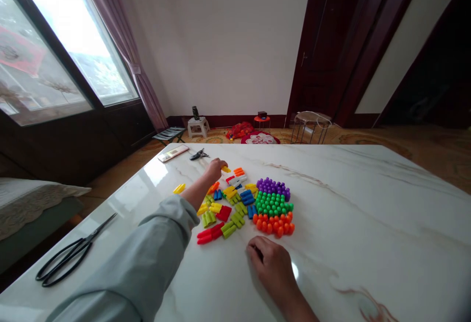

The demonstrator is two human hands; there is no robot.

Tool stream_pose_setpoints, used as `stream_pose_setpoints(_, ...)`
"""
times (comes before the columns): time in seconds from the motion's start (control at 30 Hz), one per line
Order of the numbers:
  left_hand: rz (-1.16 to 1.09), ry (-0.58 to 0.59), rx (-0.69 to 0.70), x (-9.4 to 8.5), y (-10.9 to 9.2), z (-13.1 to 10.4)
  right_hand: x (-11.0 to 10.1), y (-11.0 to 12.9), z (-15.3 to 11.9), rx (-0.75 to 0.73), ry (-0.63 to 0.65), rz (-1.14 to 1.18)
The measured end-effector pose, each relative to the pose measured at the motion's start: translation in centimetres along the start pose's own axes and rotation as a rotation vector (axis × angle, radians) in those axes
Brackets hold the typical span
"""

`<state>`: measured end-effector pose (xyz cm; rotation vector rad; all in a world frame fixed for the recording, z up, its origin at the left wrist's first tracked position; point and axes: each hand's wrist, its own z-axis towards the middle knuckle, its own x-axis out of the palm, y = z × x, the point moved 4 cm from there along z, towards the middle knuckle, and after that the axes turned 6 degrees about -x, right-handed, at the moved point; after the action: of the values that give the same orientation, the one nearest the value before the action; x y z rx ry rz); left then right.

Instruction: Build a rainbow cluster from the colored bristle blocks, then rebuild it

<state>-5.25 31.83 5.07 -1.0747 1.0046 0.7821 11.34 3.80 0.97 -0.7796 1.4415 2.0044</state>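
Note:
My left hand [216,167] reaches over the far side of a pile of coloured plastic pieces, its fingers closed on a yellow piece [225,169]. Below it lie red pieces [210,234], lime green pieces [208,218], blue pieces [247,197] and more yellow ones. To the right, purple balls [273,187], green balls [273,204] and orange balls [274,224] form packed rows. My right hand [270,258] rests on the table in front of the orange balls, fingers curled in; whether anything is inside them is hidden.
Black-handled scissors [79,251] lie at the left of the white marble table [353,204]. A phone [173,153] and small dark pliers [199,155] are near the far left edge. Stools stand on the floor beyond.

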Motion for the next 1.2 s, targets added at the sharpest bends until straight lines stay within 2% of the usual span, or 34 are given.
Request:
stream_pose_setpoints(0.1,-0.034,-0.022,0.009,-2.7,0.0,-1.8,-0.1,0.1,0.0,-0.011,0.001,-0.014)
stream_pose_setpoints(0.23,-0.080,0.078,0.046,-5.3,-0.3,-5.2,-0.1,0.1,0.0,-0.032,-0.014,-0.036)
stream_pose_setpoints(0.33,-0.099,0.227,0.088,-5.7,-0.5,-7.9,0.1,-0.1,0.0,-0.036,-0.025,-0.041)
stream_pose_setpoints(0.43,-0.100,0.372,0.115,-5.2,-0.9,-9.1,0.2,-0.2,0.0,-0.035,-0.034,-0.043)
stream_pose_setpoints(0.53,-0.084,0.356,0.103,-4.3,-1.7,-8.0,0.3,-0.3,0.0,-0.036,-0.034,-0.039)
stream_pose_setpoints(0.67,-0.041,0.153,0.027,-2.0,-3.4,-3.8,0.4,-0.4,0.0,-0.022,-0.037,-0.027)
stream_pose_setpoints(0.73,-0.012,0.111,-0.018,-0.3,-4.2,-1.6,0.4,-0.5,-0.1,-0.014,-0.035,-0.017)
stream_pose_setpoints(0.83,0.020,0.150,-0.045,2.1,-5.3,0.9,0.4,-0.6,-0.1,0.001,-0.032,0.002)
stream_pose_setpoints(0.93,0.031,0.215,-0.038,3.4,-5.8,2.2,0.3,-0.5,0.0,0.011,-0.030,0.006)
stream_pose_setpoints(1.07,0.012,0.192,-0.045,3.1,-5.4,2.4,0.2,-0.5,0.1,0.023,-0.033,0.016)
stream_pose_setpoints(1.2,-0.068,0.018,-0.083,0.5,-5.1,0.4,0.1,-0.4,0.1,0.018,-0.036,0.040)
